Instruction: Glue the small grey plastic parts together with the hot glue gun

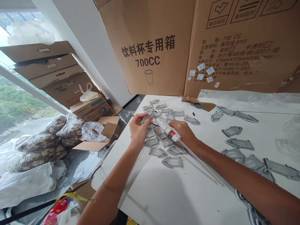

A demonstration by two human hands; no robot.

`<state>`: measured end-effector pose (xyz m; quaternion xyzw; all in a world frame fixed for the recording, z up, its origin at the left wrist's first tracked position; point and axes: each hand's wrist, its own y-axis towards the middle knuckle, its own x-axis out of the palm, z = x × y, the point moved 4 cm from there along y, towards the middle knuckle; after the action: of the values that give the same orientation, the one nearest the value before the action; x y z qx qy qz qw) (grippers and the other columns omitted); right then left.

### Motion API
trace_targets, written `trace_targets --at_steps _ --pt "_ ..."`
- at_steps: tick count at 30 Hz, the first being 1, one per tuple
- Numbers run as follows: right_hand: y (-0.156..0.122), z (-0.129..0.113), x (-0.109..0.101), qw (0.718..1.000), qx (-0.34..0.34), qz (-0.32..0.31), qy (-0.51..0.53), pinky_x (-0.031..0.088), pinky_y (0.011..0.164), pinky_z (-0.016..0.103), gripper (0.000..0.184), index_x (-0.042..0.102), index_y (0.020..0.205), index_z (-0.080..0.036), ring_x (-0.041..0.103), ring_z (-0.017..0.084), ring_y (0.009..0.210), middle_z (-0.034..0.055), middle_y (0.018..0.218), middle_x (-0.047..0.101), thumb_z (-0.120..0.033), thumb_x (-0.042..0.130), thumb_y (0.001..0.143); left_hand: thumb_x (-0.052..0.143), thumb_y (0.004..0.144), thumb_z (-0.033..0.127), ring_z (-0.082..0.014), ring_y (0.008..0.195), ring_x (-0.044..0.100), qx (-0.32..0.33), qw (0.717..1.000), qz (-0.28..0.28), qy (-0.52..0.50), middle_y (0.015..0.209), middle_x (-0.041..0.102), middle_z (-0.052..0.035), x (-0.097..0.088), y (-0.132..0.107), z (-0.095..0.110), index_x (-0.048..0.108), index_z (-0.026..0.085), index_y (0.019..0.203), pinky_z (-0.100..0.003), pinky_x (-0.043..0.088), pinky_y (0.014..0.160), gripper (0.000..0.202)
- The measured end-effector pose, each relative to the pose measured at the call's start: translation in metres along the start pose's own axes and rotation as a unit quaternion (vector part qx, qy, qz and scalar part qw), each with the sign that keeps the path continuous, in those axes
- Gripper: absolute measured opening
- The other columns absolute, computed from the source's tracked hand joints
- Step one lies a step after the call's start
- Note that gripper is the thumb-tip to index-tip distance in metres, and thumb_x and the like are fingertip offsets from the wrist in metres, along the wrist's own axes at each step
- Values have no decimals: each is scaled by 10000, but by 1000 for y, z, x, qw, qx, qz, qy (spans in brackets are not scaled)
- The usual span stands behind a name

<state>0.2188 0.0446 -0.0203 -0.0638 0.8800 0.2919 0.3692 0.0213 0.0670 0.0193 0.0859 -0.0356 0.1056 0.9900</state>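
My right hand (pixel 182 129) is closed round a white hot glue gun (pixel 165 126), whose nozzle points up and to the left. A long glue stick (pixel 199 161) trails out of its back end. Between the thumb and fingers of my left hand (pixel 138 127) is a grey plastic part (pixel 147 120), close to the nozzle. Whether the nozzle touches the part I cannot tell. Under and around both hands lie several similar grey parts, one of them a pointed grey piece (pixel 172 162) nearest to me.
More grey parts (pixel 240 143) lie on the right of the white table (pixel 150 193). A large cardboard box (pixel 159 40) stands along its back edge. On the floor at left are an open carton (pixel 110 129), stacked boxes (pixel 63 75) and stuffed plastic bags (pixel 39 153).
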Motion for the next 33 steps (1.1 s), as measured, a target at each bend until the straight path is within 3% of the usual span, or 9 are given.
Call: trace_targets --at_steps 20,33 --pt "0 0 0 1000 0 1 -17 273 570 280 231 385 656 -242 470 157 571 3 663 539 -169 584 748 911 688 325 -211 965 666 5 1000 -2 0 954 711 -51 0 1 1 744 193 880 -327 629 760 287" --pt "1 -4 -2 999 -12 -14 -29 272 555 281 205 413 643 -237 460 155 544 14 621 546 -199 572 768 911 685 322 -195 939 653 13 1000 -6 -11 932 692 -39 2 0 4 743 191 873 -315 624 750 284"
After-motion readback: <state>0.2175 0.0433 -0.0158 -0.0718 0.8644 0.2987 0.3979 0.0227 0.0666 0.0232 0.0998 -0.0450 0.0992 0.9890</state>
